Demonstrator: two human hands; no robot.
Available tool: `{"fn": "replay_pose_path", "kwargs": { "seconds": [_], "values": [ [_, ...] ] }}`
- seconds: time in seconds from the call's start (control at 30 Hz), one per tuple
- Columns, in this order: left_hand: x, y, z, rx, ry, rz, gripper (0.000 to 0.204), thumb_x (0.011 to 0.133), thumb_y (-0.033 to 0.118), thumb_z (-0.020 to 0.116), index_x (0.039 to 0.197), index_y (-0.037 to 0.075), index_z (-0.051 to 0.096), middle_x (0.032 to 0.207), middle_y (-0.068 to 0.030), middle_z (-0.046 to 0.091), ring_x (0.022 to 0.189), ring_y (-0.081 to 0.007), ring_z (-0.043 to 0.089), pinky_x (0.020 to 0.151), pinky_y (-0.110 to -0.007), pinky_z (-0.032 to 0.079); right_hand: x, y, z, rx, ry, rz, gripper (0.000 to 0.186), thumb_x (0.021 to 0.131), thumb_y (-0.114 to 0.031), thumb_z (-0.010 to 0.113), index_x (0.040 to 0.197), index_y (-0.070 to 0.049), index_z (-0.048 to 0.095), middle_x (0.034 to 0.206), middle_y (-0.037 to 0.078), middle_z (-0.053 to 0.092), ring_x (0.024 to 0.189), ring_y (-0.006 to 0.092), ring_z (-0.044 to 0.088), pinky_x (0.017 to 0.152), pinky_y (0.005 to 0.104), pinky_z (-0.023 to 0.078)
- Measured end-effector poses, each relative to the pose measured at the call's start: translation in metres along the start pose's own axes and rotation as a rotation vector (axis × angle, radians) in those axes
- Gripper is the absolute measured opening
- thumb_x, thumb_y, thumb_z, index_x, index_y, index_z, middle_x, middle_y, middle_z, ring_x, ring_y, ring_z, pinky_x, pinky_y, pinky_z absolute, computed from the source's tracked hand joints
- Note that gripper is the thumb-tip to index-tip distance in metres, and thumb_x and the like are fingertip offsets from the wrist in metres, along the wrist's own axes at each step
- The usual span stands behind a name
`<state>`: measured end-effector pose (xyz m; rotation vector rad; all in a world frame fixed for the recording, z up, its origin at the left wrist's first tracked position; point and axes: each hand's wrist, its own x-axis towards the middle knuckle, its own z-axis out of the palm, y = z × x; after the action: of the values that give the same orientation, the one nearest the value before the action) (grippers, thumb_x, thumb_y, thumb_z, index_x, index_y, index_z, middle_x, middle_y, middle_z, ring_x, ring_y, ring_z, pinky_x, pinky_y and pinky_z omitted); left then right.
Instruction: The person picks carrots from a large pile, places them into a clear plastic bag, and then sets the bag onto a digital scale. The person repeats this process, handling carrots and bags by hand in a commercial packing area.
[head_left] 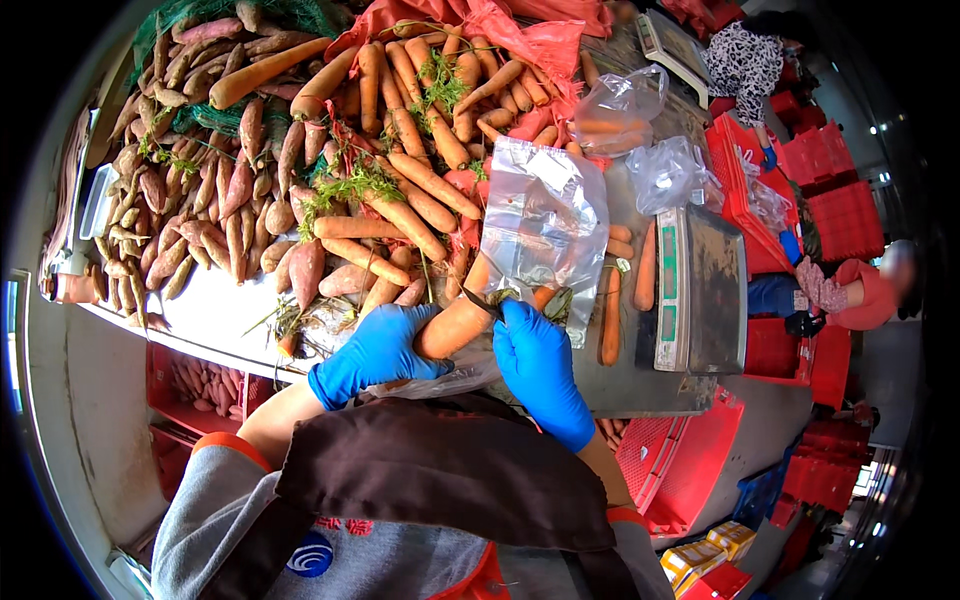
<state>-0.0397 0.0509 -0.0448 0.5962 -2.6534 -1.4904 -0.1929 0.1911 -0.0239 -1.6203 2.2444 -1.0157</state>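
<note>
Both my hands wear blue gloves. My left hand [378, 352] grips a large orange carrot [455, 327] around its thick body. My right hand [540, 365] is at the carrot's top end, holding a small dark blade or tool [484, 301] against the green stalk stub. Just beyond the carrot lies a clear plastic bag [545, 215] with carrots showing through it.
A heap of carrots [410, 190] and sweet potatoes [200, 190] covers the table ahead and to the left. A metal weighing scale [705, 290] stands at the right, with more clear bags [620, 105] behind it. Red crates [830, 200] and other people are at the far right.
</note>
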Motion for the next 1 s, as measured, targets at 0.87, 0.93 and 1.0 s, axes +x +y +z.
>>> {"fn": "replay_pose_path", "kwargs": {
  "seconds": [0.87, 0.93, 1.0],
  "values": [
    [0.025, 0.018, 0.013, 0.349, -0.039, 0.249, 0.035, 0.067, 0.024, 0.071, 0.098, 0.009, 0.06, 0.084, -0.0148, 0.064, 0.076, -0.0318, 0.064, 0.068, -0.04, 0.05, -0.007, 0.007, -0.033, 0.071, 0.097, 0.007, 0.049, 0.077, -0.021, 0.069, 0.121, -0.007, 0.053, 0.107, 0.014, 0.057, 0.095, 0.0299, 0.057, 0.081, 0.0384, 0.047],
    [0.032, 0.013, 0.021, 0.489, -0.064, 0.309, 0.048, 0.068, 0.029, 0.07, 0.11, 0.012, 0.056, 0.082, -0.0144, 0.064, 0.065, -0.0332, 0.062, 0.057, -0.04, 0.05, -0.005, 0.003, -0.013, -0.053, -0.186, -0.075, 0.067, 0.076, -0.038, 0.067, 0.129, -0.004, 0.044, 0.104, 0.019, 0.057, 0.086, 0.0356, 0.058, 0.072, 0.0414, 0.047],
    [0.037, 0.004, 0.031, 0.589, -0.066, 0.381, 0.044, 0.07, 0.027, 0.069, 0.108, 0.01, 0.057, 0.08, -0.0145, 0.063, 0.063, -0.0331, 0.062, 0.055, -0.041, 0.049, -0.005, 0.008, -0.008, -0.125, -0.487, 0.145, 0.068, 0.077, -0.042, 0.065, 0.13, -0.005, 0.042, 0.099, 0.021, 0.06, 0.086, 0.0375, 0.059, 0.072, 0.0414, 0.048]
  ]
}}
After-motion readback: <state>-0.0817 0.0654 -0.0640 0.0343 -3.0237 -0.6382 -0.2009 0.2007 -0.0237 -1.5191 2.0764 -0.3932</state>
